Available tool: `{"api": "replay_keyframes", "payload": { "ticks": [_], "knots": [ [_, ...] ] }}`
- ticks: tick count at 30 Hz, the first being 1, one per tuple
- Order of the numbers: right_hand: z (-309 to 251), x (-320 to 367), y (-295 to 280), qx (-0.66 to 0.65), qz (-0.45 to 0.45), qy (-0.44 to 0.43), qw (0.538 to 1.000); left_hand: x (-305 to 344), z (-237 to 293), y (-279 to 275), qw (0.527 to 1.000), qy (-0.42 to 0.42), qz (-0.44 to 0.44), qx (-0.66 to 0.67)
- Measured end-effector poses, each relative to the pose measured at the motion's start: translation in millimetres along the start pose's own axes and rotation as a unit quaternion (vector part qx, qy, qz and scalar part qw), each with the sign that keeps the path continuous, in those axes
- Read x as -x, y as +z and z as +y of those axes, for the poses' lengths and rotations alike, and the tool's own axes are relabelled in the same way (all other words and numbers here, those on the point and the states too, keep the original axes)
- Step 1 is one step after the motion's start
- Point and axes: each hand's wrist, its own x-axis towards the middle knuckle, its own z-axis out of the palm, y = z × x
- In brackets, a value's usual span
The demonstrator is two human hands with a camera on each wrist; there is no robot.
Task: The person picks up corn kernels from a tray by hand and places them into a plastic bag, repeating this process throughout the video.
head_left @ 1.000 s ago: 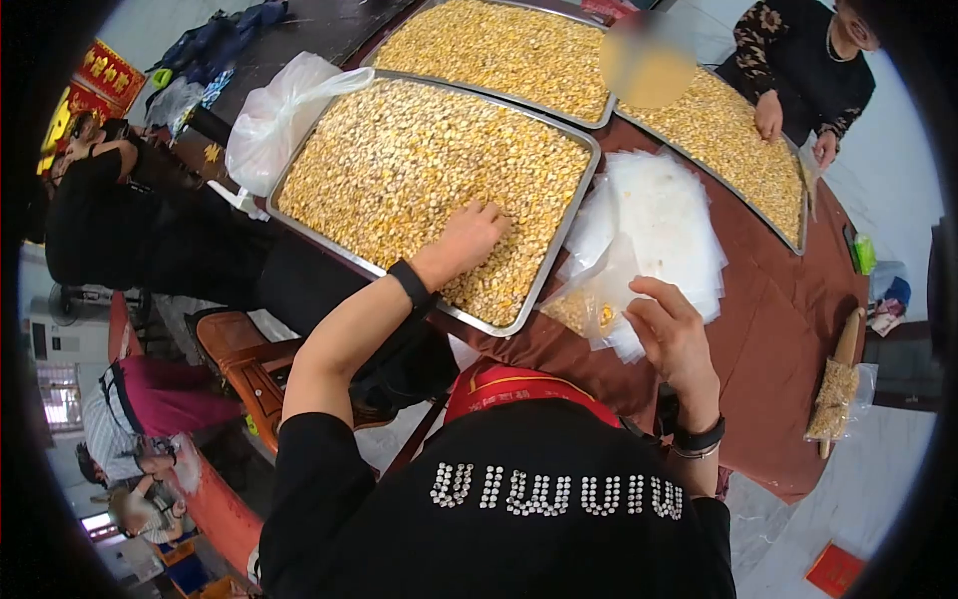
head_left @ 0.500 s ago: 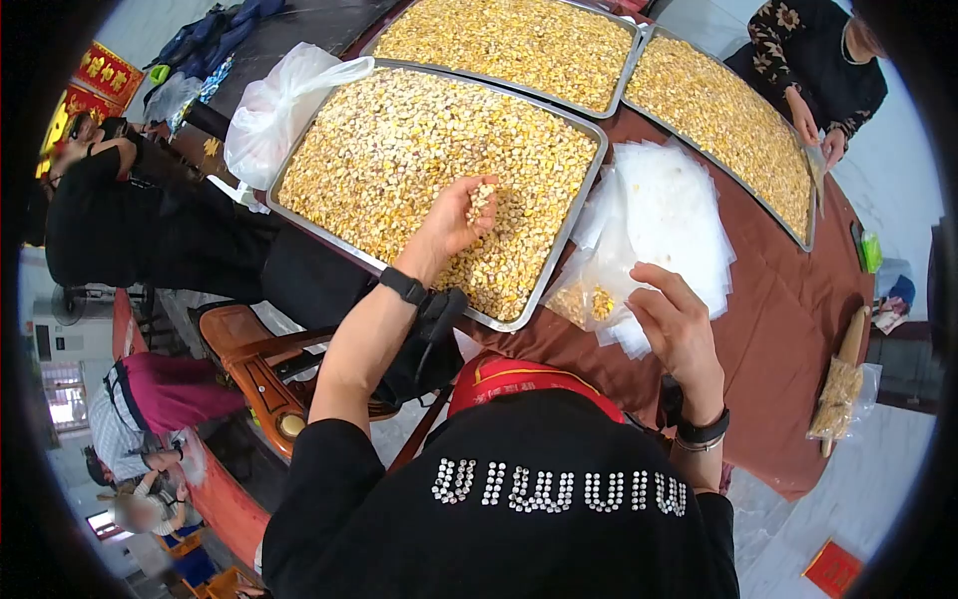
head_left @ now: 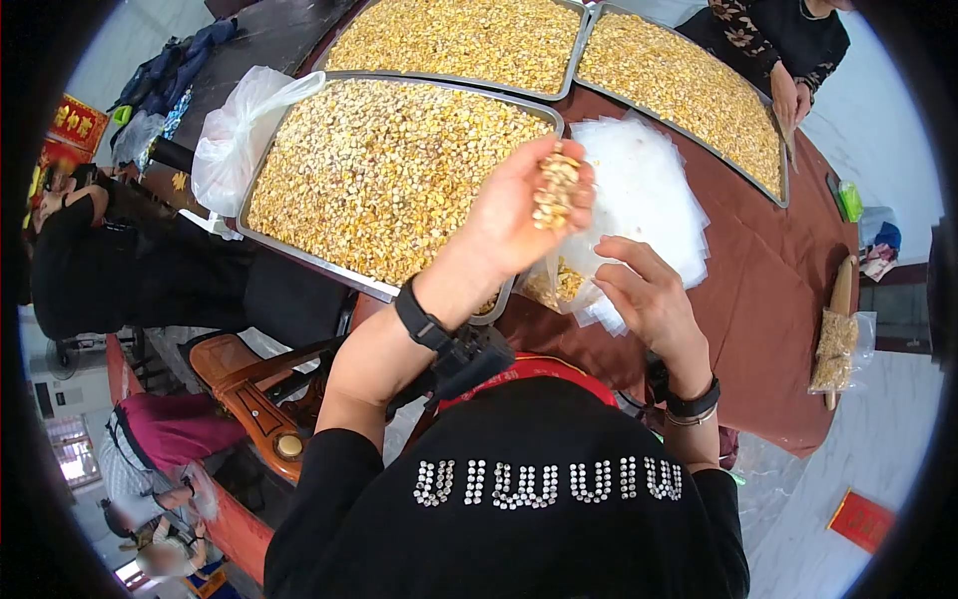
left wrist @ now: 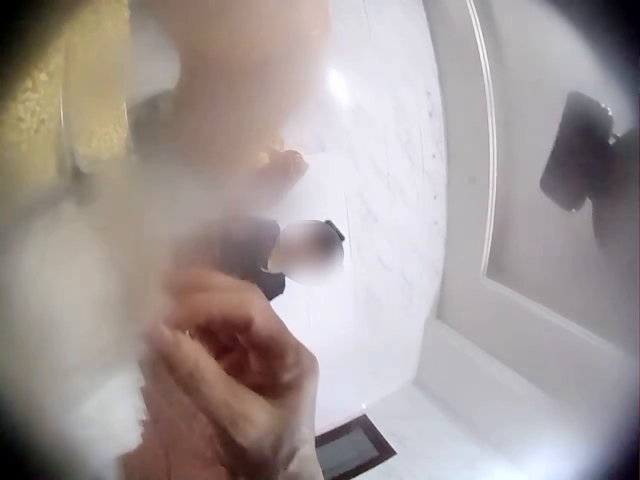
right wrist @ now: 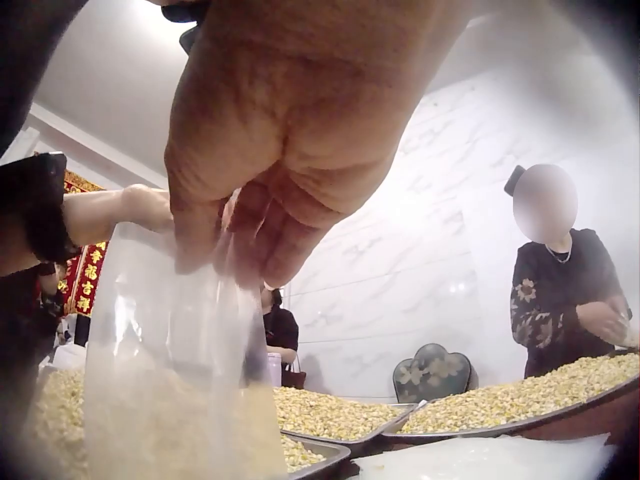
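Note:
In the head view my left hand [head_left: 504,215] is off the near metal tray [head_left: 374,285], its curled fingers round a handful of pale yellow pieces that look like corn kernels [head_left: 556,190]. My right hand [head_left: 654,295] pinches the mouth of a clear plastic bag [head_left: 540,290], with some kernels low inside. The right wrist view shows that pinch from close by, thumb and fingers on the upper edge of the bag [right wrist: 180,330]. Seen from the left wrist, my left hand [left wrist: 245,80] is a blur above the pinching right hand [left wrist: 245,370].
Two more kernel-filled trays [head_left: 454,45] [head_left: 679,95] stand beyond. Flat clear bags [head_left: 649,200] lie on the brown tablecloth [head_left: 758,299]. A knotted white bag [head_left: 235,140] sits by the near tray; a filled bag [head_left: 834,349] lies right. Another person [head_left: 788,50] works at the far tray.
My left hand, at first down in the kernels, has scooped up a handful and moved right, over the tray's edge and close to the bag. My right hand keeps its pinch.

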Motion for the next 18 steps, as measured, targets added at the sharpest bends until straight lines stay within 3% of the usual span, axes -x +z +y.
{"api": "replay_keyframes", "payload": {
  "ticks": [2,4,6,8,18],
  "knots": [
    [-0.2,1.3,-0.6,-0.003,0.003,0.002,1.0,-2.9,-16.5,4.7,1.0,-0.009,-0.01,-0.017],
    [2.0,3.4,-2.9,0.003,0.007,-0.006,1.0,-5.4,-29.4,2.4,0.988,0.056,0.065,-0.132],
    [4.4,6.2,-4.8,0.004,0.003,-0.002,1.0,-5.2,-34.0,-5.2,0.986,0.058,0.047,-0.148],
    [5.7,7.5,-5.7,0.003,-0.002,0.0,1.0,-4.3,-37.6,-6.1,0.969,0.115,0.049,-0.215],
    [8.3,9.4,-5.5,-0.013,0.003,-0.001,1.0,1.2,-42.8,-3.9,0.97,0.122,0.027,-0.207]
  ]
}}
